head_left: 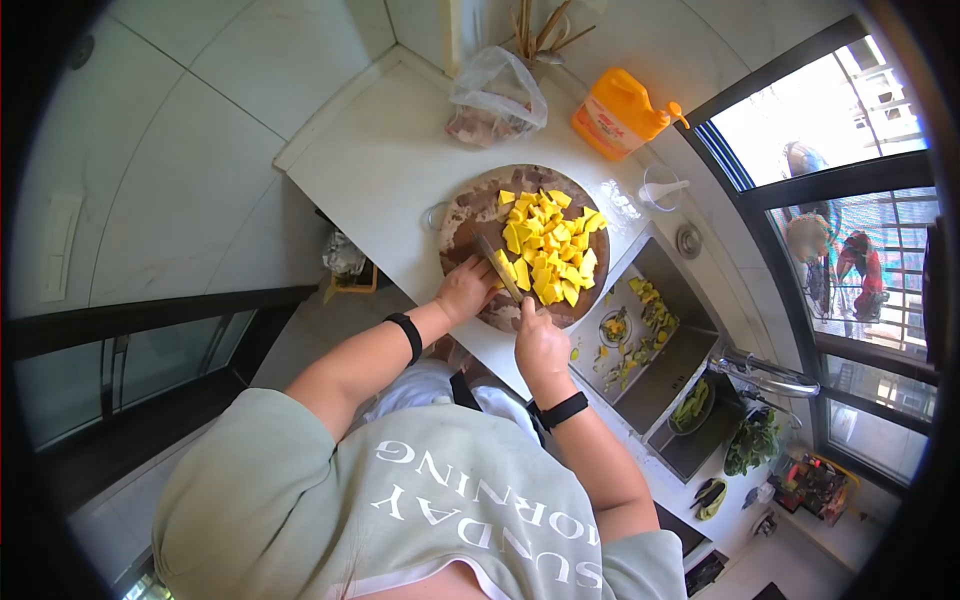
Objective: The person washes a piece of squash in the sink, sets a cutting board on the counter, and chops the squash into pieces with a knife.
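Note:
A round wooden cutting board (466, 225) lies on the white counter, heaped with yellow chunks (548, 240). My right hand (541, 345) is closed round the handle of a knife (499, 268), whose blade points up and to the left along the near side of the pile. On the left part of the board, my left hand (467, 289) rests beside the blade, its fingers bent and pressed together at a yellow piece. What its fingertips hold, if anything, is partly hidden by the blade.
Behind the board are a plastic bag (497, 98) and an orange jug (622, 112). A sink (645, 335) with yellow-green scraps lies to the right, with a faucet (765, 373) and leafy greens (752, 442) beyond. Windows line the right wall.

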`<state>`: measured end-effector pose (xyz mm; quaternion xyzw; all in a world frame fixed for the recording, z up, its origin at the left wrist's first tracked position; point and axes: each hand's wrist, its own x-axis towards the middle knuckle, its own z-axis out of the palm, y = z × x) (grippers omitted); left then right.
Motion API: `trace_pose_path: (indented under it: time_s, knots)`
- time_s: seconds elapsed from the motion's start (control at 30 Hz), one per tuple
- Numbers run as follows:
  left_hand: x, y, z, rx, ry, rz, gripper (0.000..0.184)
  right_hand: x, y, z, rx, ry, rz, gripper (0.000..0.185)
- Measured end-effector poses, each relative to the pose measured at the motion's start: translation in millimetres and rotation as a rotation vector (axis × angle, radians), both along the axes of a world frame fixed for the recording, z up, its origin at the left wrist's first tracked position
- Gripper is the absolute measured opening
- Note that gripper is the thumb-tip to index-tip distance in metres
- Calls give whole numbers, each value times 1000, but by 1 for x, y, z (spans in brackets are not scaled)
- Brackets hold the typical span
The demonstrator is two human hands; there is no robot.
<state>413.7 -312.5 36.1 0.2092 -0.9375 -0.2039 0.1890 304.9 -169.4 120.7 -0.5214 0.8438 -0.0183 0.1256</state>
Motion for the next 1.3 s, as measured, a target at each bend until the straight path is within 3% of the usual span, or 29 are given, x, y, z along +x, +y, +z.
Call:
trace_pose_path:
  time_s: [0.37,0.5,0.63,0.77,0.9,1.03,1.17,1.3]
  knots:
    - [0,5,-17,24,4,30,28,11,-33,-43,-22,71,-11,22]
    - [1,5,-1,63,-1,82,29,-7,-38,-52,-119,-75,-37,26]
    - [1,4,-8,56,39,28,31,-26,-33,-24,-2,-125,-63,31]
    - [3,3,-5,5,44,54,29,-21,-24,11,56,-123,69,41]
    - [1,1,-5,-11,60,47,29,-12,-24,15,90,-125,55,30]
    - [2,0,-8,-11,70,45,28,-2,-31,-23,-36,-47,51,12]
    - [1,1,-9,43,74,37,26,-11,-44,-46,-89,31,73,13]
    - [-5,-1,-8,11,56,25,28,-27,-46,-30,4,-183,-48,21]
